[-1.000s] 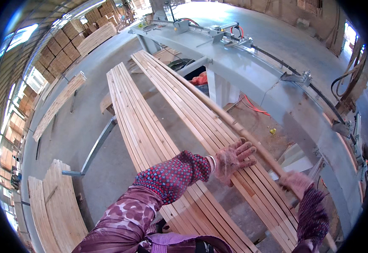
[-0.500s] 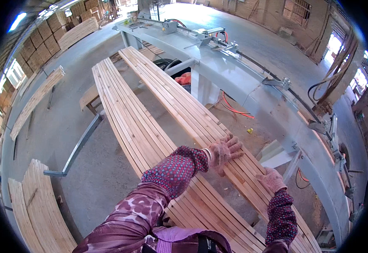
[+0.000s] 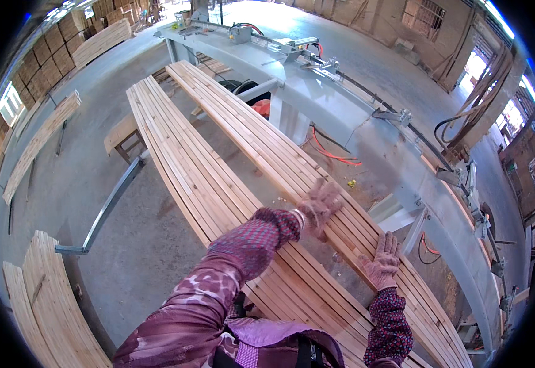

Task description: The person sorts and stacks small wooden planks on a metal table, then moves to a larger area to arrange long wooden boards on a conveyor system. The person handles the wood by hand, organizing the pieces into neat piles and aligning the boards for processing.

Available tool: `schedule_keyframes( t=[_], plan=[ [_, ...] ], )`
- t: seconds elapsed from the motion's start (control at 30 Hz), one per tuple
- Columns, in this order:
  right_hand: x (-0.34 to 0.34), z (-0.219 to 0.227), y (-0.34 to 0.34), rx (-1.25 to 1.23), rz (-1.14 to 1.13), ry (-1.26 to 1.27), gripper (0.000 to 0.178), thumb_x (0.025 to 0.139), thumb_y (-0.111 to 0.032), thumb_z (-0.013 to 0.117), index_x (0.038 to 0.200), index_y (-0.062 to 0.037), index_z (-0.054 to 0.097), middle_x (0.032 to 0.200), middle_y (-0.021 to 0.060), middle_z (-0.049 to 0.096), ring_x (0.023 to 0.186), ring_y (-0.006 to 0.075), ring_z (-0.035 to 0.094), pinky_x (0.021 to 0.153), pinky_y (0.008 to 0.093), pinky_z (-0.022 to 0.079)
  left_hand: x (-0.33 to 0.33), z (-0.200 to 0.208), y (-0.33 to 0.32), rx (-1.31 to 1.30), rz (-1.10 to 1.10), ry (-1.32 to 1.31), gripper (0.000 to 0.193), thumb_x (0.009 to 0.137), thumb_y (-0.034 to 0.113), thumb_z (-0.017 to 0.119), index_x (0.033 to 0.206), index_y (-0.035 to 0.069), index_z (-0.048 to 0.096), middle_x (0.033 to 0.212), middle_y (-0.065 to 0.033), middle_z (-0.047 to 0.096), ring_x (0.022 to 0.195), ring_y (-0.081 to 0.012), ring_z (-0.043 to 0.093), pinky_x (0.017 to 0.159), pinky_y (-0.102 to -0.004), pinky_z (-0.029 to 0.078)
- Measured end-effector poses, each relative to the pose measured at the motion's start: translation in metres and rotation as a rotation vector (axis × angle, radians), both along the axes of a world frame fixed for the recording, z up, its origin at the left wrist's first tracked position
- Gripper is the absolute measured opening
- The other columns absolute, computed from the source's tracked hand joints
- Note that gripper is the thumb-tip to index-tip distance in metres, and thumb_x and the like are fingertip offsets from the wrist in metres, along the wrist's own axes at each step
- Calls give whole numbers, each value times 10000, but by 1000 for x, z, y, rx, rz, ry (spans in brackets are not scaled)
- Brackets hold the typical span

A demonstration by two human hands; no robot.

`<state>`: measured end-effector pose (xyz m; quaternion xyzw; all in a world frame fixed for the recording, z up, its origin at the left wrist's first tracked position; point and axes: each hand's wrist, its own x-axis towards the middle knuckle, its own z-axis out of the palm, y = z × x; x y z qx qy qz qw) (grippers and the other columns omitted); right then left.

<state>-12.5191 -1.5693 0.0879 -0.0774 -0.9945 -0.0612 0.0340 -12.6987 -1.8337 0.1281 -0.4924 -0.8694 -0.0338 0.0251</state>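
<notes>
Two long rows of narrow wooden strips stretch away from me, side by side with a gap between them. My gloved left hand point(image 3: 321, 207), a little blurred, is over the right row of strips point(image 3: 261, 153), its fingers spread. Nearer to me, my gloved right hand point(image 3: 382, 262) lies on the same row with fingers stretched out flat and the palm toward its left edge. The left row of strips point(image 3: 197, 172) passes under my left forearm, which hides part of it. Neither hand is closed around a strip.
A long grey metal machine frame point(image 3: 365, 132) with clamps and a rail runs along the right. Orange hoses point(image 3: 335, 154) hang below it. More stacked strips point(image 3: 53, 300) lie at lower left, near a metal support arm point(image 3: 111, 205). A small wooden bench point(image 3: 123, 132) stands beyond.
My right hand has shifted left and slightly away from me, its fingers now straightened over the strips. My left hand has moved slightly left. The whole view has shifted a little.
</notes>
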Motion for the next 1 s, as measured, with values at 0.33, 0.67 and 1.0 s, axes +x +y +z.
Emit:
schedule_keyframes(
  t=[0.33,0.67,1.0],
  plan=[
    [-12,13,-22,-65,36,16,919,839,-548,629,1521,-22,309,1579,224,289,1471,395,239,1220,503,147,-52,-134,-44,1754,868,-1159,717,787,342,797,1335,-33,527,1219,-188,637,1050,-277,640,904,-413,523],
    [4,14,4,-117,-83,-51,933,868,-617,564,1531,-22,287,1583,220,280,1475,389,226,1219,502,125,-35,-91,7,1456,1304,-1385,568,826,402,766,1182,-19,631,1104,-144,671,934,-244,676,757,-388,577],
    [0,-6,-5,-30,-1,70,906,876,-539,597,1514,19,278,1562,250,281,1444,377,276,1204,537,179,-53,-145,-12,1188,972,-998,649,835,456,718,1264,-2,550,1223,-176,579,1076,-288,560,922,-416,455]
  ],
)
